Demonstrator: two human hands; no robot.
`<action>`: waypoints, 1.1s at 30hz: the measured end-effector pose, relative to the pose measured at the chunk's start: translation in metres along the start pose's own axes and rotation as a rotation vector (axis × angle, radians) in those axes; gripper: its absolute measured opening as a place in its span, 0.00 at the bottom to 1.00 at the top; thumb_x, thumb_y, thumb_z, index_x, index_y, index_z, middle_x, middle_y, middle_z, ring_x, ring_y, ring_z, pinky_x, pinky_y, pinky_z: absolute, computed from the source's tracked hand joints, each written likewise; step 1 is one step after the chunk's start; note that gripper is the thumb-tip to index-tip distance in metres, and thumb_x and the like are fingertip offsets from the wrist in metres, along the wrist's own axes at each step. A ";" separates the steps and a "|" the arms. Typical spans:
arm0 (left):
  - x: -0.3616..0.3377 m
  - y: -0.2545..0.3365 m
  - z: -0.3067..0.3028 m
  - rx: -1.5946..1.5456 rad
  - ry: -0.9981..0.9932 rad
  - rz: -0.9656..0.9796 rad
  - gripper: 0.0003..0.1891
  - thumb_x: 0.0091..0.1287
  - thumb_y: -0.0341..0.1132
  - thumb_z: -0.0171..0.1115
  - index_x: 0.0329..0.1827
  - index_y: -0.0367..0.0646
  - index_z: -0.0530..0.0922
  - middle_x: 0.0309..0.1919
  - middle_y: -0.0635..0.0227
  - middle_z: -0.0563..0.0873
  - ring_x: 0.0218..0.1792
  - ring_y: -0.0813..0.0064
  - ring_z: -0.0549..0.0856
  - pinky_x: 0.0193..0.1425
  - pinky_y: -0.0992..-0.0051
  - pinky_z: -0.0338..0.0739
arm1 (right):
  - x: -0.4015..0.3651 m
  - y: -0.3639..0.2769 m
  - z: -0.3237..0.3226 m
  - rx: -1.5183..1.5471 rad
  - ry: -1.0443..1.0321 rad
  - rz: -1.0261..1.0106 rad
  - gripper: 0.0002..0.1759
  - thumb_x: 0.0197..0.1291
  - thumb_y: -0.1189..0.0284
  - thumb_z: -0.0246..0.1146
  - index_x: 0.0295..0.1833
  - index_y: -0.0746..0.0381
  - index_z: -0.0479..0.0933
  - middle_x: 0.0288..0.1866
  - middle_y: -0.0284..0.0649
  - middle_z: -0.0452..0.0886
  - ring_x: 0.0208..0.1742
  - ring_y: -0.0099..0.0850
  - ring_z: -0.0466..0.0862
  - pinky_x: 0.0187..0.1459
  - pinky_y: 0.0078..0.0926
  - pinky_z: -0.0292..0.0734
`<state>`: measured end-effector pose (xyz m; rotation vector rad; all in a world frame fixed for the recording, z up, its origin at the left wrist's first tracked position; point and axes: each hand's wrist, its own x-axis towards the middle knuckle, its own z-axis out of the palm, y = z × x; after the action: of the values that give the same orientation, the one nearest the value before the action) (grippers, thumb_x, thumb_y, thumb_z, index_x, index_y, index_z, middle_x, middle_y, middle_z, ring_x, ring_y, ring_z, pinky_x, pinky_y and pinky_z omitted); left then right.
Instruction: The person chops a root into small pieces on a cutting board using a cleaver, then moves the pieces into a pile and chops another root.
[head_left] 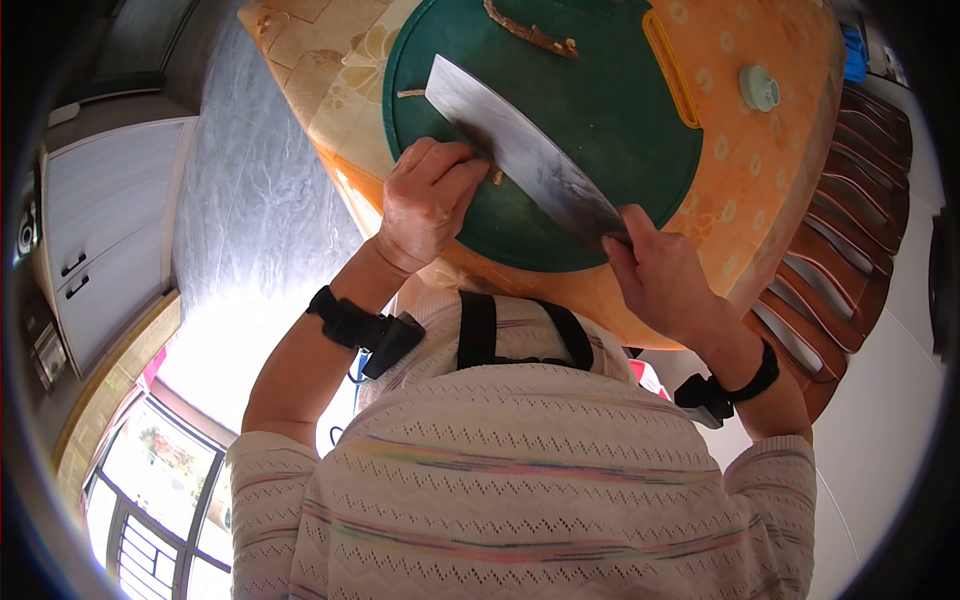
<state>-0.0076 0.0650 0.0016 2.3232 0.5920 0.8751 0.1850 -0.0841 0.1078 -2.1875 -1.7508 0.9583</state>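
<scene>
A round green cutting board lies on the table. My right hand is closed round the handle end of a broad knife, whose blade slants up and left across the board. My left hand is closed at the board's lower left, its fingertips pinched beside the blade over a brown root piece, most of which is hidden. A longer brown root lies at the top of the board. Another thin piece pokes out left of the blade tip.
The board has a yellow handle. A pale green cap sits on the patterned orange tablecloth to the right. Brown slatted chairs stand beyond the table's right edge. White cabinets are on the left.
</scene>
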 end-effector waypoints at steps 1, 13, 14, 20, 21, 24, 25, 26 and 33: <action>0.000 0.000 0.000 -0.004 0.000 -0.002 0.11 0.46 0.18 0.68 0.34 0.39 0.83 0.34 0.63 0.81 0.34 0.64 0.80 0.38 0.71 0.77 | 0.000 0.000 0.001 -0.003 0.010 -0.013 0.08 0.62 0.74 0.57 0.41 0.63 0.64 0.17 0.46 0.74 0.20 0.46 0.79 0.21 0.39 0.72; -0.001 0.000 0.000 -0.004 -0.005 -0.004 0.12 0.47 0.18 0.67 0.35 0.39 0.82 0.35 0.63 0.81 0.35 0.64 0.80 0.39 0.72 0.77 | -0.001 0.001 0.002 0.004 0.006 -0.021 0.09 0.63 0.73 0.57 0.41 0.64 0.64 0.17 0.46 0.74 0.20 0.47 0.79 0.21 0.39 0.72; -0.001 0.000 0.001 -0.004 -0.005 -0.005 0.12 0.47 0.18 0.67 0.35 0.39 0.82 0.35 0.63 0.81 0.35 0.64 0.80 0.39 0.72 0.77 | -0.001 0.001 0.002 0.002 0.000 -0.019 0.09 0.63 0.73 0.57 0.41 0.64 0.64 0.17 0.46 0.74 0.20 0.47 0.79 0.21 0.39 0.72; -0.002 -0.002 0.001 -0.005 -0.003 -0.002 0.12 0.46 0.18 0.67 0.35 0.39 0.83 0.35 0.63 0.82 0.35 0.64 0.81 0.40 0.72 0.77 | -0.001 0.000 -0.004 -0.053 -0.081 0.008 0.09 0.63 0.73 0.56 0.39 0.65 0.62 0.16 0.47 0.73 0.20 0.48 0.78 0.21 0.41 0.72; -0.002 -0.002 0.001 -0.008 0.001 -0.001 0.12 0.46 0.18 0.67 0.35 0.39 0.83 0.35 0.63 0.82 0.35 0.64 0.81 0.40 0.71 0.77 | 0.001 -0.001 -0.006 -0.054 -0.083 0.010 0.09 0.63 0.73 0.56 0.39 0.65 0.62 0.16 0.47 0.73 0.20 0.48 0.78 0.21 0.41 0.72; -0.002 -0.003 0.002 -0.017 0.007 0.001 0.12 0.46 0.18 0.67 0.35 0.40 0.83 0.35 0.63 0.82 0.35 0.64 0.81 0.39 0.71 0.77 | 0.006 -0.005 -0.012 -0.059 -0.138 0.011 0.10 0.63 0.73 0.56 0.38 0.65 0.62 0.16 0.48 0.73 0.20 0.49 0.78 0.21 0.42 0.72; -0.003 -0.004 0.002 -0.020 0.008 0.002 0.12 0.46 0.18 0.67 0.34 0.40 0.83 0.35 0.63 0.82 0.34 0.64 0.81 0.39 0.71 0.77 | 0.007 -0.008 -0.013 -0.070 -0.151 0.021 0.10 0.64 0.73 0.55 0.38 0.65 0.62 0.16 0.48 0.73 0.20 0.49 0.78 0.21 0.42 0.72; -0.002 -0.004 0.002 -0.026 0.012 -0.001 0.12 0.46 0.18 0.67 0.34 0.40 0.83 0.35 0.63 0.82 0.34 0.64 0.81 0.39 0.71 0.77 | 0.008 -0.010 -0.014 -0.082 -0.164 0.031 0.10 0.64 0.72 0.55 0.38 0.65 0.62 0.16 0.48 0.73 0.20 0.49 0.78 0.21 0.42 0.72; -0.001 -0.003 0.004 -0.041 0.033 0.002 0.12 0.46 0.17 0.67 0.34 0.39 0.82 0.34 0.62 0.83 0.34 0.63 0.81 0.39 0.72 0.77 | 0.005 -0.010 -0.001 -0.087 -0.121 0.053 0.10 0.64 0.72 0.54 0.38 0.65 0.61 0.17 0.50 0.75 0.21 0.50 0.78 0.22 0.45 0.72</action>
<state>-0.0064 0.0655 -0.0035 2.2772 0.5806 0.9194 0.1780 -0.0765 0.1115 -2.2842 -1.8279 1.0666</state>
